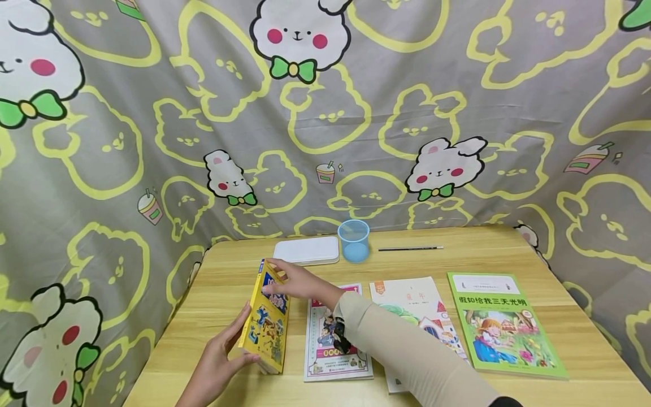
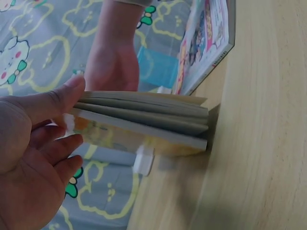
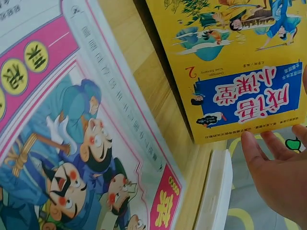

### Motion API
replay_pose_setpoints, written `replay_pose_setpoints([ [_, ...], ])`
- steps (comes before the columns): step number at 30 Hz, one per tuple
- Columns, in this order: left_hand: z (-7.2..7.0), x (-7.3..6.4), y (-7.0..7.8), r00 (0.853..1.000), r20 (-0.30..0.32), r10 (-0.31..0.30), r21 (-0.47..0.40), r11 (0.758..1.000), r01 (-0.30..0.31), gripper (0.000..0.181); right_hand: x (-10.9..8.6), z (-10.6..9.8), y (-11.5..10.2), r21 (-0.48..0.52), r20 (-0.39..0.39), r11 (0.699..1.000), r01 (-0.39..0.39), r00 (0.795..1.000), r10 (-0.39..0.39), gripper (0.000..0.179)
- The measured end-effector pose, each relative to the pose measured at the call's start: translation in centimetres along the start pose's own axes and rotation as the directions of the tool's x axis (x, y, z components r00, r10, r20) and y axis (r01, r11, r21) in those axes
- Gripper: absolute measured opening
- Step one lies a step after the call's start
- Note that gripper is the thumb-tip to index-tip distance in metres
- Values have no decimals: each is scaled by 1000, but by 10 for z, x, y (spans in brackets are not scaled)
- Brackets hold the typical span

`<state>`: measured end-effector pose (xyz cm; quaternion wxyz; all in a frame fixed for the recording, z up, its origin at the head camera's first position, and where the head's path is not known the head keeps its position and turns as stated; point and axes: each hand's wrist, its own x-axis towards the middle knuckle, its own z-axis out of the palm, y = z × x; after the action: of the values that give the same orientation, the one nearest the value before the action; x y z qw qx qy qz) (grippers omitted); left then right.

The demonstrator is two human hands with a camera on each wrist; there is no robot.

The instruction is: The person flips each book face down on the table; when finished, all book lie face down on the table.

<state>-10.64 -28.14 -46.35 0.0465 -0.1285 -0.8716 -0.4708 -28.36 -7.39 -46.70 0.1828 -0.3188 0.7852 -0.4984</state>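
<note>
A yellow book (image 1: 269,333) with a blue title panel stands on its edge, tilted, on the left of the table. My left hand (image 1: 221,353) holds its near end, thumb on the front cover and fingers on the spine side. The right hand (image 1: 297,282) grips the far upper corner, with the thumb on the cover. In the left wrist view the yellow book's layers (image 2: 158,112) stand slightly apart at the end. In the right wrist view, fingertips of the right hand (image 3: 273,167) touch the book's edge beside the title panel (image 3: 249,98).
Right of the yellow book lie a pink-and-white book (image 1: 338,367), a white book (image 1: 407,288) partly under my right forearm, and a green book (image 1: 508,339). Behind are a white case (image 1: 307,250), a blue cup (image 1: 354,243) and a pencil (image 1: 411,248). A patterned curtain (image 1: 356,113) surrounds the table.
</note>
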Motion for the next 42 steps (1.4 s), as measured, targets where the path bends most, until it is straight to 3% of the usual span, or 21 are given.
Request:
replay_pose_setpoints([
  [14,-4,-2,6,997,41,60,44,997,-62,91,-1,6,-7,204,6,979,-17,1000,17,83],
  [29,-6,-5,2,979,121,165,51,984,-172,86,-6,9,-4,362,45,932,-22,999,7,82],
  [35,-2,-6,0,982,131,139,41,989,-146,87,-7,10,4,389,66,921,-33,998,8,80],
  [42,4,-5,-4,987,138,82,-37,996,-77,92,-11,9,9,365,61,931,-32,998,10,82],
])
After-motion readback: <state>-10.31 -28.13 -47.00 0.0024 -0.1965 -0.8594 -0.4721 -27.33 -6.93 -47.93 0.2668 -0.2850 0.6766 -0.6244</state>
